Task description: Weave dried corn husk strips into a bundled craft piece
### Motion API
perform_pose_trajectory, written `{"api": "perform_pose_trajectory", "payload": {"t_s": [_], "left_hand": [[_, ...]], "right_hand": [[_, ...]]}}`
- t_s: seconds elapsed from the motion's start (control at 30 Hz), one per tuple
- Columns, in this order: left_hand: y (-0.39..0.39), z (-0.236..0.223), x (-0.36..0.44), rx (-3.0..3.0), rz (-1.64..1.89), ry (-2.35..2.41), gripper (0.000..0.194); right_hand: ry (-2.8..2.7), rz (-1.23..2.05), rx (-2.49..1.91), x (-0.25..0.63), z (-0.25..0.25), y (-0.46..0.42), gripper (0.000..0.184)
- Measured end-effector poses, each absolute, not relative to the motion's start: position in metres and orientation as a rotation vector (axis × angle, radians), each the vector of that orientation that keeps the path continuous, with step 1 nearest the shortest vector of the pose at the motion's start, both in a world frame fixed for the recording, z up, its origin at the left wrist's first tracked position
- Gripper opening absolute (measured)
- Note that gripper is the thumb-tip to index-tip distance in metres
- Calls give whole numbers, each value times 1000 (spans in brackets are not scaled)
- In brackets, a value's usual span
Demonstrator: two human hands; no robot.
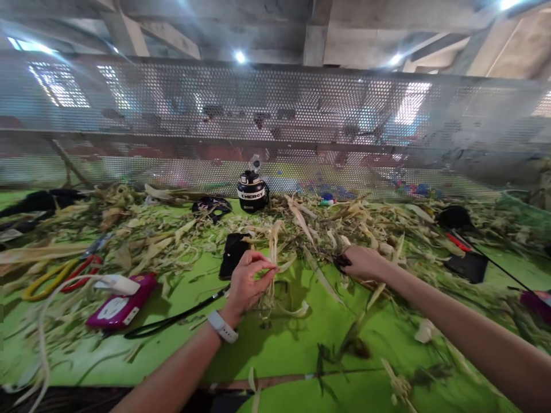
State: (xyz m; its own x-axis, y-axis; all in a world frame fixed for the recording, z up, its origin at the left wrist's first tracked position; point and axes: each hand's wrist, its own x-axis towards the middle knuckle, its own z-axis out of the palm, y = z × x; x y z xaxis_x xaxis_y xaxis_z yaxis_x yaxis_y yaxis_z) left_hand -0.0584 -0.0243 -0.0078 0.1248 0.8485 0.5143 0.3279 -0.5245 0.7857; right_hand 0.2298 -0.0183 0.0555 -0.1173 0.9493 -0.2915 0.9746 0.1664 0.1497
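My left hand (249, 281), with a white watch on the wrist, pinches a small bundle of pale, dried corn husk strips (274, 238) between thumb and fingertips. Some strips stand up above the pinch and thin ends hang below it. Further right, my right hand (364, 264) is closed at the edge of the husk pile, its fingers curled round a small dark thing (342, 261) I cannot make out. A black phone (235, 252) lies just behind my left hand, with a black strap (181, 315) running to the left.
Loose husk scraps (138, 223) cover much of the green tabletop (297, 350). At left lie yellow-handled scissors (47, 281), a red-handled tool (84, 272) and a magenta power bank (142, 298) with a white cable. A black jug (252, 198) stands before a perforated metal screen (275, 103).
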Motion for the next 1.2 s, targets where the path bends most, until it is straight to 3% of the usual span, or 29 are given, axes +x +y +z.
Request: {"api": "perform_pose_trajectory", "payload": {"t_s": [0.33, 0.8, 0.93, 1.1, 1.2], "left_hand": [[-21, -1, -50, 1499, 1008, 1029, 30], [-17, 3, -45, 1355, 705, 905, 39], [-13, 3, -47, 1486, 713, 912, 42], [-4, -4, -45, 1424, 804, 939, 38], [-4, -5, -45, 1431, 774, 929, 36]], "right_hand": [[2154, -117, 1668, 238, 89, -16, 14], [2177, -90, 2011, 303, 130, -23, 10], [2340, -176, 2157, 313, 133, -24, 22], [2508, -614, 2079, 296, 127, -34, 35], [2463, -519, 2024, 285, 121, -41, 30]]}}
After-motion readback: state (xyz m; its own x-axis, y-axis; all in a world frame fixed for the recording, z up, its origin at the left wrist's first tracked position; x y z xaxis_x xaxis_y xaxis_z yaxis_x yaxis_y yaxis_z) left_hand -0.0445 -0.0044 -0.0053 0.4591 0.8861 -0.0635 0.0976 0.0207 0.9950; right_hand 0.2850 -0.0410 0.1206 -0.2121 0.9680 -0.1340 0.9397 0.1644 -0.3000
